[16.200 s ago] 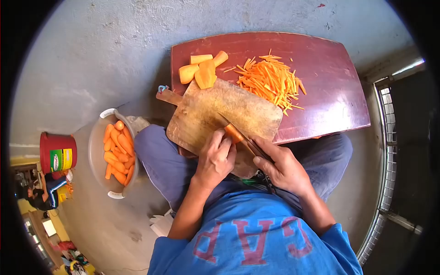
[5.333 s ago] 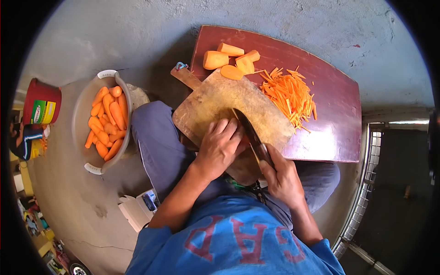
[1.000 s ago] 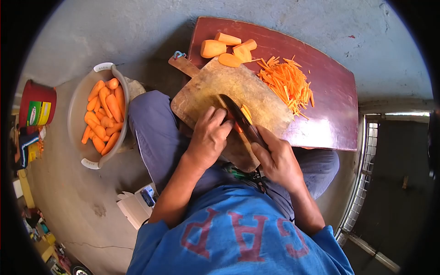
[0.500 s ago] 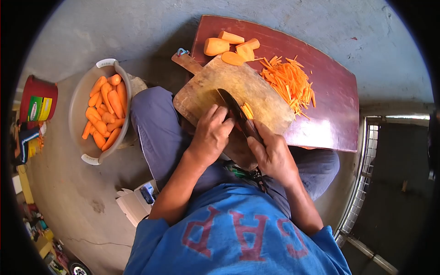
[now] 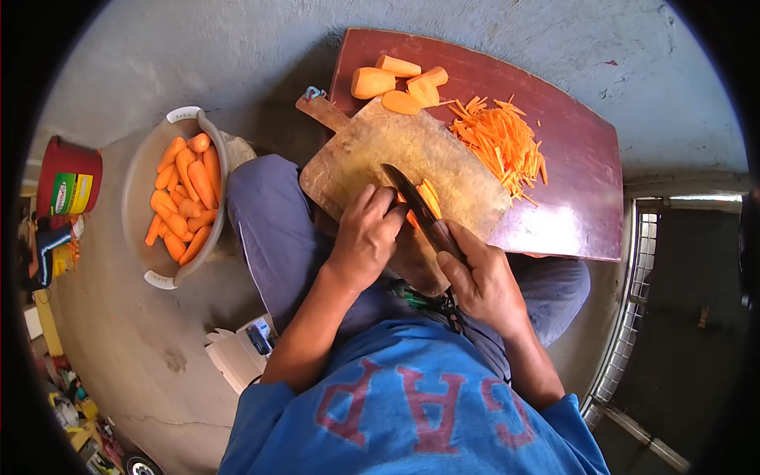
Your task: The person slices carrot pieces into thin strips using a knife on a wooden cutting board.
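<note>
The left hand [image 5: 366,237], fingers bent, was clamped on a carrot piece [image 5: 412,218] (mostly hidden by hand and blade) over the near part of the cutting board [image 5: 348,162], while the right hand [image 5: 483,277] was closed around the handle of the knife [image 5: 417,199], its blade just beside those fingers and cut strips [image 5: 430,195] lying beyond it. Good slicing seemed to call for tucked fingertips, knuckles guiding the blade, a firmly pinned piece, and thin, even strokes matching the shredded pile [image 5: 495,142] on the red table [image 5: 570,182].
</note>
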{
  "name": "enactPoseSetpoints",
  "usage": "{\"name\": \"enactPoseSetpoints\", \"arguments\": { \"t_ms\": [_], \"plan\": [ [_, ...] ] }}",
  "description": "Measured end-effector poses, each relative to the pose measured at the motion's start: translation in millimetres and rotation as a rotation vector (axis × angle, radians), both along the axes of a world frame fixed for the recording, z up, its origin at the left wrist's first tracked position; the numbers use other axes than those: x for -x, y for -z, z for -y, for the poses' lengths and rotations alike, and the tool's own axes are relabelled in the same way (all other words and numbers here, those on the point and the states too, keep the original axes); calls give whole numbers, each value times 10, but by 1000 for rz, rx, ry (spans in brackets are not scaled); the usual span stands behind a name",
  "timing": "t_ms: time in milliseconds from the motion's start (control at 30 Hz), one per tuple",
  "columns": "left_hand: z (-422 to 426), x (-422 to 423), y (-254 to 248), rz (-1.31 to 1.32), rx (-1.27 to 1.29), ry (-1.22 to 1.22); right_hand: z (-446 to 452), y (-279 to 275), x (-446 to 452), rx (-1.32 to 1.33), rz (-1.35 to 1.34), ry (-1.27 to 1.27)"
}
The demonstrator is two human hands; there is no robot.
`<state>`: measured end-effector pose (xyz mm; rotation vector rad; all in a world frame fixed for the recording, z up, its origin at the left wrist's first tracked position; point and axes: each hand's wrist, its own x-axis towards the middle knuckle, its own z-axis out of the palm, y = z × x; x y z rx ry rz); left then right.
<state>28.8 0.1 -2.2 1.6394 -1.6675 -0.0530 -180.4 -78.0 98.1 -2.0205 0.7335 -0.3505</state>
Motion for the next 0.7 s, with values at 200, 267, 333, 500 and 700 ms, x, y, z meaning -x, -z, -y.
{"name": "enactPoseSetpoints", "arguments": {
  "t_ms": [200,267,333,500,700],
  "plan": [
    [-32,-20,20,49,-48,3,75,169,-153,-57,-93,54],
    [-2,0,-4,8,16,0,46,15,-86,-96,-65,53],
    [-12,9,25,-6,41,-16,10,-25,-58,-106,-63,35],
    [-39,-14,36,16,-37,-1,28,127,-168,-54,-76,54],
    [-28,-6,52,-5,38,-2,4,-51,-44,-104,-84,30]
  ]
}}
